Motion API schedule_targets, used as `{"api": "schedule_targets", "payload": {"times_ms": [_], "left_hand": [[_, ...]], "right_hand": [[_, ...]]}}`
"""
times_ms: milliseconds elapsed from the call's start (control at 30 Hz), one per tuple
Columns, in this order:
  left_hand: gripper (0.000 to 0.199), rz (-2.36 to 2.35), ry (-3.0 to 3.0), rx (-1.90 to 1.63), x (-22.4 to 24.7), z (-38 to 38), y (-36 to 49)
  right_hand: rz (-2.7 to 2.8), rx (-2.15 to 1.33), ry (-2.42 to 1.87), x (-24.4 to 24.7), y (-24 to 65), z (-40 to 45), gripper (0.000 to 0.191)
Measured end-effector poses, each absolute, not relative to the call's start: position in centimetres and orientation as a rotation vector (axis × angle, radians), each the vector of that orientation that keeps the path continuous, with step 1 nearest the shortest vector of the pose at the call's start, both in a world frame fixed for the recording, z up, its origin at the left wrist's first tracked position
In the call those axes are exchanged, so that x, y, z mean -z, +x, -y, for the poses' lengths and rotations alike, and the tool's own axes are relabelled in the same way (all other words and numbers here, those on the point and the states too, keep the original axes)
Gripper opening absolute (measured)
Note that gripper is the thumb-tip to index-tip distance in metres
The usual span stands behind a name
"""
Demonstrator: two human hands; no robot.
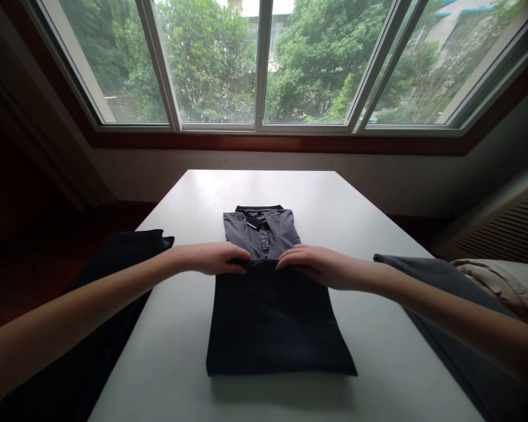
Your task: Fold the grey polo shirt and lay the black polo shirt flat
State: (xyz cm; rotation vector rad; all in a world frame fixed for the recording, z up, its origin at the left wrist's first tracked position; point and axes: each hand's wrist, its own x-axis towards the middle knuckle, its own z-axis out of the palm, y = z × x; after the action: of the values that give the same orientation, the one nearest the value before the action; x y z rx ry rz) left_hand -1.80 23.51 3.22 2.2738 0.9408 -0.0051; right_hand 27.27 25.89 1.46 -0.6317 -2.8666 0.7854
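Left grip [220, 258], right grip [314, 264]: pinched upper edge of black fabric [275, 322]
Grey buttoned shirt [278, 232]: lay on white tabletop [180, 328]

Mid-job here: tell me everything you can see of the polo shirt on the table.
The polo shirt lies front up on the white table, collar toward the window. Its chest is grey, the collar black, with round, pale-rimmed buttons down the front; the fabric looks soft. No sleeves spread sideways. A dark panel, apparently its folded lower part, lies nearer the camera. The left hand and right hand grip that panel's far edge.
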Motion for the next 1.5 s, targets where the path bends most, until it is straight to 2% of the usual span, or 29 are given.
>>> {"api": "schedule_targets", "payload": {"times_ms": [233,333,533,1067,1233,1333,1400,1500], "left_hand": [[0.033,-1.115,2.48,-0.065,-3.7,-30.8,-2.3],[0.03,-1.252,2.605,-0.024,-5.0,-33.3,-2.6],[0.025,-1.59,2.793,0.093,-6.6,-37.7,-2.7],[0.023,-1.968,2.619,0.05,1.1,-45.7,-3.1],[0.031,-2.09,2.575,-0.051,2.7,-45.2,-2.3],[0.036,-2.078,2.603,-0.173,3.9,-44.1,-0.7],[0.032,-1.991,2.575,-0.286,5.2,-43.3,0.4],[0.041,-1.936,2.412,-0.385,7.8,-42.4,1.2]], "right_hand": [[2.938,-0.191,-0.589,-2.3,26.0,-33.4,0.053],[2.919,0.012,-0.675,-3.1,25.2,-36.3,0.054],[2.872,0.258,-0.886,-3.7,23.2,-40.8,0.056],[2.794,0.217,-1.129,1.9,21.3,-47.9,0.049],[2.74,0.178,-1.286,4.1,21.1,-48.4,0.055],[2.63,0.128,-1.397,5.4,20.6,-47.9,0.052],[2.546,0.029,-1.461,6.4,20.2,-47.3,0.046],[2.482,-0.173,-1.571,8.1,20.2,-46.3,0.046]]}}
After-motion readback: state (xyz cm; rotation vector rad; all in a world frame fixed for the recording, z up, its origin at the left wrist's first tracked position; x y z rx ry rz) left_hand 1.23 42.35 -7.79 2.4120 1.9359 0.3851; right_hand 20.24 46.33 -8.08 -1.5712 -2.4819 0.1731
